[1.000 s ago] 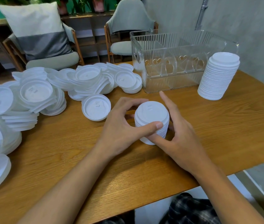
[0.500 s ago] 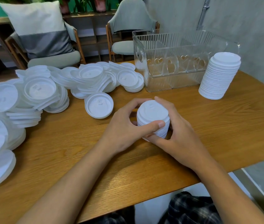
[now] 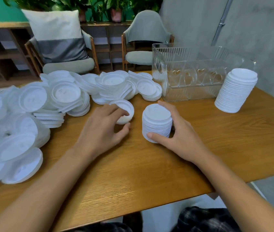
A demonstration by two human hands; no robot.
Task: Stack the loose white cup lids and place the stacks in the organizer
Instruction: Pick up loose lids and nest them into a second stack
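No text, label, brand or number could be read. A few of the loose lids [image 3: 65, 92] left of the clear organizer [image 3: 191, 71] bore faint raised marks on their tops, too blurred to make out as letters or digits. The only signs were plain heart shapes inside the organizer itself, seen through its ribbed front wall.
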